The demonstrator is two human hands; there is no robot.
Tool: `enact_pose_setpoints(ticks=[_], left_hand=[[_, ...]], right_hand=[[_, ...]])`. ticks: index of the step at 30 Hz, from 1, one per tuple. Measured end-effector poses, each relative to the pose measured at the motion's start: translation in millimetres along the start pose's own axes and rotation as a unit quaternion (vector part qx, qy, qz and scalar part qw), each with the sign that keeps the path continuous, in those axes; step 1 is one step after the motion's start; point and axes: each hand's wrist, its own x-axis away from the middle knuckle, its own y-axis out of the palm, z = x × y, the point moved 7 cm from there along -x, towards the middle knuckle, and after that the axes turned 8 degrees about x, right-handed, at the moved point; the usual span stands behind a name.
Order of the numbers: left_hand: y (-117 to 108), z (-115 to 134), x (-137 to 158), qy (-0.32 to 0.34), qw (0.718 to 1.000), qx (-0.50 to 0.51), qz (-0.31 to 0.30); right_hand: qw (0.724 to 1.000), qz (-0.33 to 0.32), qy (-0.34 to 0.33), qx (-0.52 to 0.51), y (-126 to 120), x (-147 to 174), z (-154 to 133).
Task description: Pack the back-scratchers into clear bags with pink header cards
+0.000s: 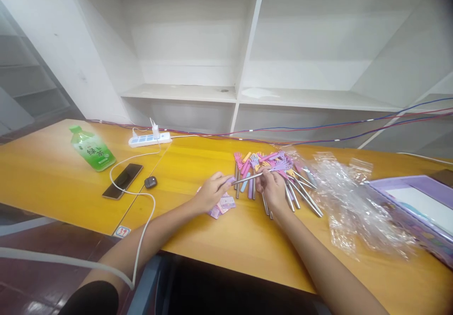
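Note:
A back scratcher [247, 178] with a metal rod lies across between my hands. My left hand [213, 193] is closed at its left end, where a bit of purple shows by the fingertips. My right hand [272, 190] pinches the rod farther right, close to a purple hand-shaped head [282, 165] that seems to belong to it. Behind and around my right hand, several more back scratchers [305, 194] with pink, yellow and purple heads lie heaped on the table. Small pink and purple printed cards [224, 205] lie under my left hand, partly covered by it.
Clear plastic bags [354, 201] are piled to the right, beside a purple-edged box [417, 197]. On the left are a green bottle [92, 148], a phone [122, 181], a black key fob [150, 182] and a power strip [148, 139]. A white cable [150, 216] loops near my left arm.

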Motion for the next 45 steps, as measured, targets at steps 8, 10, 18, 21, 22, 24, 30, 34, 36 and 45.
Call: enact_pose_setpoints(ticks=[8, 10, 18, 21, 22, 24, 30, 34, 36, 45], left_hand=[[-5.5, -5.4, 0.8, 0.037, 0.997, -0.058, 0.033], [-6.6, -7.2, 1.1, 0.041, 0.997, -0.054, 0.047], [-8.2, -11.4, 1.2, 0.059, 0.995, -0.052, 0.06], [-7.0, -7.4, 3.2, 0.099, 0.991, -0.071, 0.06], [-5.5, -5.9, 4.4, 0.113, 0.989, -0.078, 0.057], [-1.8, -3.9, 7.2, 0.133, 0.986, -0.087, 0.05], [-0.1, 1.1, 11.6, 0.166, 0.98, -0.095, 0.055], [-9.0, 4.6, 2.5, 0.138, 0.984, -0.089, 0.069], [-12.0, 4.7, -2.8, 0.105, 0.989, -0.077, 0.072], [-27.5, -11.0, 0.6, 0.025, 0.977, 0.099, 0.189]], right_hand=[[0.993, 0.078, 0.007, -0.093, -7.3, -0.7, -3.3], [0.994, 0.061, 0.011, -0.087, -4.3, 0.4, -0.3], [0.997, 0.035, -0.006, -0.068, -0.7, 3.5, -0.7], [0.998, 0.004, 0.006, -0.065, 2.4, 1.8, -3.1], [0.998, -0.01, 0.012, -0.065, 4.1, 1.6, -3.6], [0.997, -0.032, 0.02, -0.069, 7.5, 2.8, -5.4], [0.995, -0.051, 0.014, -0.083, 14.9, 8.2, -13.2], [0.994, -0.083, 0.027, -0.067, -0.4, -12.6, -14.5], [0.997, -0.045, 0.012, -0.068, -22.7, -26.8, -15.9], [0.981, 0.041, -0.049, 0.182, -48.3, -32.2, -15.4]])
